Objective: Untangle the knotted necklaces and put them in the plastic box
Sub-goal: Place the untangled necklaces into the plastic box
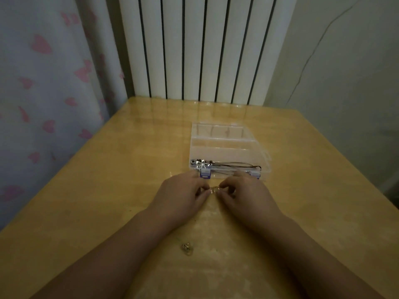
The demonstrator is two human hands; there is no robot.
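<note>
A clear plastic box (226, 145) with dividers stands open on the wooden table, past my hands. Its nearest compartment holds a dark cord necklace (233, 164) with silver beads at its left end. Just in front of the box, my left hand (183, 195) and my right hand (246, 195) meet fingertip to fingertip. Both pinch a small knotted gold necklace (213, 189) between them, held a little above the table. Most of that chain is hidden by my fingers. A small metal pendant (186, 248) lies on the table between my forearms.
The wooden table (108, 190) ends at a white radiator (194, 50) at the back. A curtain with pink hearts (43, 93) hangs along the left side. A plain wall stands to the right.
</note>
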